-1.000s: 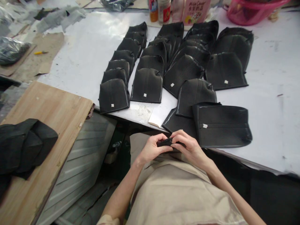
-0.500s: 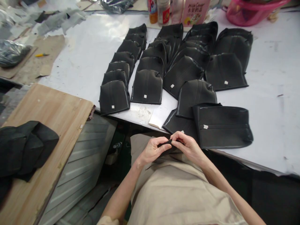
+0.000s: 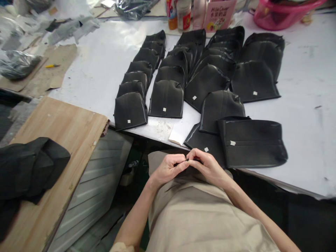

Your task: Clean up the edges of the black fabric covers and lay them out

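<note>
My left hand (image 3: pixel 168 168) and my right hand (image 3: pixel 207 167) meet just below the near edge of the white table (image 3: pixel 97 66), over my lap. Both pinch a small black piece (image 3: pixel 189 161), mostly hidden between the fingers. Right above them lies a flat black fabric part (image 3: pixel 253 143) with a small white tag, resting on other black pieces (image 3: pixel 203 141). Rows of similar black fabric parts (image 3: pixel 168 98) lie overlapping across the table.
A wooden board (image 3: pixel 60 133) at the left carries a heap of black fabric (image 3: pixel 28 168). Bottles (image 3: pixel 180 12) and a pink box (image 3: pixel 219 14) stand at the far edge, a pink basin (image 3: pixel 280 12) at far right. Grey scraps and a yellow tool (image 3: pixel 52 65) lie far left.
My hands have closed tighter around the small black piece, which shows less than before. The view has shifted slightly; the parts on the table have not moved.
</note>
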The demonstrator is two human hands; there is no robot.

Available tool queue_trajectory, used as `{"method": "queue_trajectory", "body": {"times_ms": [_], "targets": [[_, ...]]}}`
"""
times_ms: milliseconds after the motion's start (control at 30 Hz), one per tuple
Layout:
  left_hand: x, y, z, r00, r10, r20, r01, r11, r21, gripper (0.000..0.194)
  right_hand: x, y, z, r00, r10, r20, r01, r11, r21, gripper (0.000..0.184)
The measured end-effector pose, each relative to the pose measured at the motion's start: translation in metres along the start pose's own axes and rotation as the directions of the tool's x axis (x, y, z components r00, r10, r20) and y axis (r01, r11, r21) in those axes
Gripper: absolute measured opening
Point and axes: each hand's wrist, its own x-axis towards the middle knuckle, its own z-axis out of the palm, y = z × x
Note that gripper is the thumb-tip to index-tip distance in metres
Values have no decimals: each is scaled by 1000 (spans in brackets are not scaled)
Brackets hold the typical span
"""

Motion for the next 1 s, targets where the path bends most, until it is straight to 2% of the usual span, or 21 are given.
{"method": "queue_trajectory", "body": {"times_ms": [100,167,300,433,700,900,1000], "targets": [[-6,-4,-4,999,-12,-41,10,999,-53,44,1,3,-3,999,41,25,-43,995,91,17],[-11,-9,-8,990,-62,-126,50,994,-97,45,2,5,-9,995,76,62,-82,991,101,17],[-19,-16,-14,934,-201,-296,150,971,-186,44,4,6,-16,985,111,129,-106,993,-45,18],[-25,-16,-17,886,-287,-363,223,952,-210,41,8,5,-11,990,105,99,-94,989,-113,19],[-34,-13,-25,885,-215,-414,196,977,-87,39,24,4,1,999,40,35,-30,972,-235,29],[-36,-16,-25,869,-189,-458,187,981,-50,41,30,7,6,999,1,34,5,984,-178,30],[-38,-18,-25,857,-191,-478,195,980,-43,40,33,3,9,995,-83,51,90,983,-159,26]]}}
